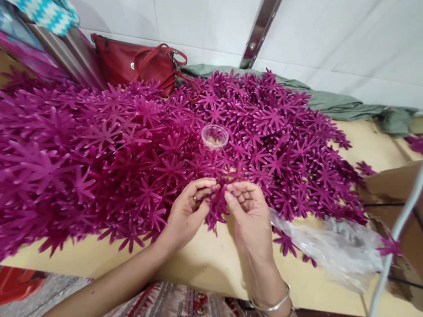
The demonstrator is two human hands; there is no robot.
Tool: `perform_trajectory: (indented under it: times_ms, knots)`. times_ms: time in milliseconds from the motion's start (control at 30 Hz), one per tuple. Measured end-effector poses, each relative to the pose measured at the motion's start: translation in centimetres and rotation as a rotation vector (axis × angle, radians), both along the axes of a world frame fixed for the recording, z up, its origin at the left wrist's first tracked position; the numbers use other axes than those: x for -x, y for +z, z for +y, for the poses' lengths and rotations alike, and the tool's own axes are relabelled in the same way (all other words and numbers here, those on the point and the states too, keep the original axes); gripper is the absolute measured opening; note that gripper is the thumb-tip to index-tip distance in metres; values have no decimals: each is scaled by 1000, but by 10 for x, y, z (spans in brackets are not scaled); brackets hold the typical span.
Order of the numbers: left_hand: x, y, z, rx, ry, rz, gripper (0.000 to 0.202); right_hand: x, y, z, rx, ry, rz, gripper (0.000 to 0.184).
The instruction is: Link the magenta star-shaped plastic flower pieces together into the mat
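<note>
A magenta artificial flower piece (217, 210) with narrow petals hangs between my two hands, just above the table's front part. On its left side, my left hand (187, 211) pinches it with curled fingers, a ring on one of them. Thumb and forefinger of my right hand (249, 213) are pressed together at its right upper edge. Exactly where the fingertips grip is partly hidden. Around and beyond both hands spreads a large heap of similar flower pieces (111, 144). A small clear plastic cup (214, 137) sits in the heap, straight ahead of my hands.
A crumpled clear plastic bag (341, 250) lies on the pale table (201, 267) to the right, near a cardboard box (413, 198). A pale cable (394, 236) runs down in front of the box. At the back left, a red handbag (119, 60) rests against the wall.
</note>
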State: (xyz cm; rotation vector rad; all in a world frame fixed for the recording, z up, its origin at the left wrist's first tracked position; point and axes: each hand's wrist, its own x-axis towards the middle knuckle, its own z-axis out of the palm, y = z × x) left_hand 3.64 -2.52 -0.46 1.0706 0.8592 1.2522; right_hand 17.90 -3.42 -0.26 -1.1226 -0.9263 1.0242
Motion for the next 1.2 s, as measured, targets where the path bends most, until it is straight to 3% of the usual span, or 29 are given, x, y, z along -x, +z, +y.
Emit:
perform_trajectory:
  times_ms: [200,400,567,667,767,833,1067,1133,1200]
  knots:
    - [1,10,0,70,-38,52,36,4,5,-3,7,-65,-57,21]
    - [-2,5,2,111,53,37,13,3,11,-5,14,-11,-32,22]
    - [2,5,5,166,132,-3,20,2,12,-6,13,128,-54,30]
    - [3,7,6,170,144,-16,23,3,8,-5,25,175,-100,20]
    - [3,8,6,186,102,-30,26,3,3,-4,31,156,-84,6]
    - [2,9,5,185,65,-35,28,3,1,-4,32,108,-5,6]
    - [4,7,4,102,136,-47,22,-4,5,0,34,-140,354,22]
    - [6,7,3,8,221,-3,19,-5,6,1,34,-150,346,24]
    - [8,8,2,-182,346,108,25,-3,6,1,32,-148,300,25]
